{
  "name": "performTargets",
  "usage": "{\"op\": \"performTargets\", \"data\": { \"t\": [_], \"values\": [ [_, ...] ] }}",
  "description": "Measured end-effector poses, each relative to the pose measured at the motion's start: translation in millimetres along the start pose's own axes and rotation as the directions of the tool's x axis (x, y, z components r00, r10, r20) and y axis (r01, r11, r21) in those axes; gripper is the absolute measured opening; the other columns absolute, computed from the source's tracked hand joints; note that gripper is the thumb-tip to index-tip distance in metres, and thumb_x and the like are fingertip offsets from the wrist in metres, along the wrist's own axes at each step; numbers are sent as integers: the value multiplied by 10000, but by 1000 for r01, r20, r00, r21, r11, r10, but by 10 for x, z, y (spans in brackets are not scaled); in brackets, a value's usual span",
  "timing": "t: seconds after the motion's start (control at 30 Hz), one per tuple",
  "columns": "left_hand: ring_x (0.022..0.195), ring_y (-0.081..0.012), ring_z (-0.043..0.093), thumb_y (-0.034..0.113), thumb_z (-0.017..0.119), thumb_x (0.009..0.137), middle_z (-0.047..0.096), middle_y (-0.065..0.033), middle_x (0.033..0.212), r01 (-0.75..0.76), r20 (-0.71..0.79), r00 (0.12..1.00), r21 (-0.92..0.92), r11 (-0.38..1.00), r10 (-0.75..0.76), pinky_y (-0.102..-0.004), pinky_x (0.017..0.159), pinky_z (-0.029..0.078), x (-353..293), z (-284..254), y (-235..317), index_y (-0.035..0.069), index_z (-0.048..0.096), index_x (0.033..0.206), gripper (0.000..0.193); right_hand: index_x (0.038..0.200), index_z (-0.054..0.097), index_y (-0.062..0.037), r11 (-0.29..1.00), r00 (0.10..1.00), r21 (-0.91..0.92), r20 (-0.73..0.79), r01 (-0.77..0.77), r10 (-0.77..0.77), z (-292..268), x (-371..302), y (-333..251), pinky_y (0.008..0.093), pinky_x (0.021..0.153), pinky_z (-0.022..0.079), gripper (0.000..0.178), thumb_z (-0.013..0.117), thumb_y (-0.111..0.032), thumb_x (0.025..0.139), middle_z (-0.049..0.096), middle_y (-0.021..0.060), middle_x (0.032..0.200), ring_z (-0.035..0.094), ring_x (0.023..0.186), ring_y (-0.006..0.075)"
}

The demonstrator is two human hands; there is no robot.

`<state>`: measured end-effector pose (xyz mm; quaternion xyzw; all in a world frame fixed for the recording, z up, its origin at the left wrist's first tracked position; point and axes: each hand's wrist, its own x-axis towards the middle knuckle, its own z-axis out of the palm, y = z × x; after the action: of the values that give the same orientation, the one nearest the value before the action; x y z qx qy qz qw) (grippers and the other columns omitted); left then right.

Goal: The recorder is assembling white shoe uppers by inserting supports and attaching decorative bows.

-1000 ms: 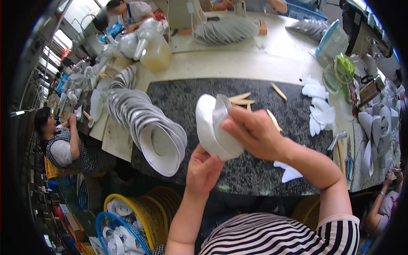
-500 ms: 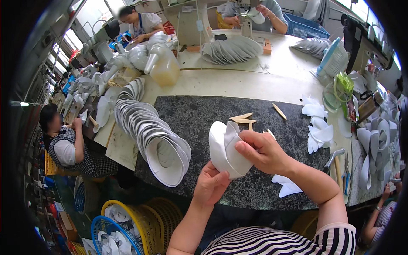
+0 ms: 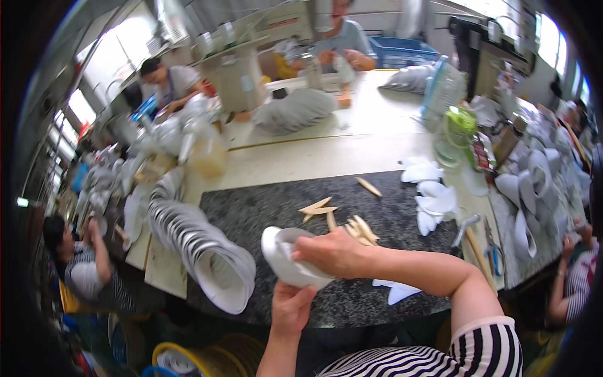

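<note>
A white shoe upper (image 3: 290, 269) is held over the dark speckled work slab (image 3: 389, 210). My left hand (image 3: 292, 308) grips it from below, thumb along its lower edge. My right hand (image 3: 336, 252) is closed on its right side, with fingertips at the opening; motion blur smears them a little. To the left of my hands lies a long row of nested white shoe uppers (image 3: 217, 270). Beyond my right hand are several tan leaf-shaped strips (image 3: 361, 231). A white cut piece (image 3: 396, 291) lies beside my right forearm.
White cut pieces (image 3: 436, 200), a hammer (image 3: 480, 257) and scissors (image 3: 495, 252) lie at right. A green-and-clear container (image 3: 453, 138) stands behind them. Another grey-white stack (image 3: 294, 112) and a yellowish jug (image 3: 208, 151) sit across the table. A yellow basket (image 3: 188, 352) is below. Co-workers sit around.
My view has tilted up and turned, so the table sits lower and further left. My right hand has shifted over the upper's opening. My left hand still holds it from below.
</note>
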<state>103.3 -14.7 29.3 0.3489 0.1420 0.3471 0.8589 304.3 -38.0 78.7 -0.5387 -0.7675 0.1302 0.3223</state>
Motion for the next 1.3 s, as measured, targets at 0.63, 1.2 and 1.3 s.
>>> {"op": "performTargets", "data": {
  "t": [0.63, 1.2, 1.3],
  "values": [
    [1191, -191, 611, -39, 691, 920, 626, -86, 1340, -44, -36, 998, -67, 997, 42, -388, 1040, 473, 123, 83, 30, 37, 530, 1406, 518, 1082, 703, -92, 960, 922, 246, -326, -130, 208, 3, 37, 40, 344, 656, 558, 136, 649, -186, 1000, 719, 122, 814, 703, 693, 242],
    [1389, -239, 489, 24, 706, 934, 551, -68, 1477, -104, -19, 995, -165, 981, 103, -435, 1210, 356, 177, -18, -36, 114, 530, 1443, 546, 943, 694, -70, 999, 906, 13, -421, -31, 34, 179, -284, -233, 385, 784, 507, 208, 798, -130, 773, 680, 54, 879, 632, 850, 251],
    [1390, -242, 489, 22, 704, 936, 550, -69, 1479, -121, 1, 992, -192, 974, 124, -435, 1201, 370, 165, -80, -91, 102, 533, 1437, 535, 934, 656, -60, 996, 957, 75, -283, -53, 72, 105, -276, -236, 409, 818, 475, 190, 771, -97, 787, 649, 80, 884, 603, 873, 284]
  ]
}}
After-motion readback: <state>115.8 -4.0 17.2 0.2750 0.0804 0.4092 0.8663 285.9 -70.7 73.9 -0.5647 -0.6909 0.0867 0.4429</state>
